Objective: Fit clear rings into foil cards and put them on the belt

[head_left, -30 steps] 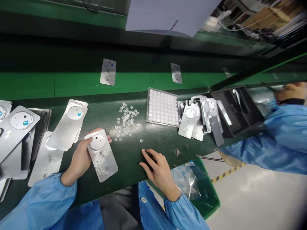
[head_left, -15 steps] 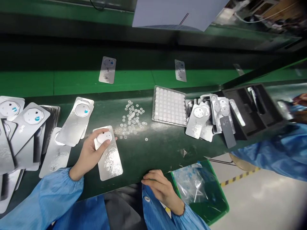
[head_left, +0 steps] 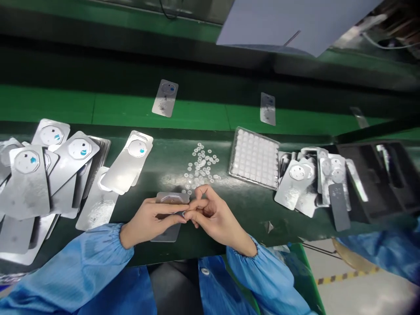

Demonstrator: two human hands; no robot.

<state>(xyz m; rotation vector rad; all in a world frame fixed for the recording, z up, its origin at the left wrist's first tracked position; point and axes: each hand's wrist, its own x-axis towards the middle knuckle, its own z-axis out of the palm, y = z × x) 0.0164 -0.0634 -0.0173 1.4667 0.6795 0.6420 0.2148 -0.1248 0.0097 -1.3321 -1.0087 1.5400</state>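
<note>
In the head view, the left hand (head_left: 147, 221) grips a silver phone cover (head_left: 170, 197), holding it just above the green desk (head_left: 236, 205). The right hand (head_left: 216, 216) has its fingers pinched shut at the cover's edge. Little clear rings (head_left: 201, 164) lie just behind. A white tray (head_left: 254, 157) sits near them.

This is a factory assembly line. A green conveyor belt (head_left: 98, 109) runs along the far side of a dark workbench (head_left: 249, 205), carrying single parts spaced well apart. Identical silver panels (head_left: 29, 183) lie in fanned stacks on the bench, along with a gridded tray (head_left: 254, 157) of small pieces, a scatter of tiny clear discs (head_left: 201, 164) and a black foam holder (head_left: 370, 162). Blue work smocks (head_left: 82, 262) and what looks like striped hazard tape (head_left: 344, 276) on the floor suit a production hall.
</note>
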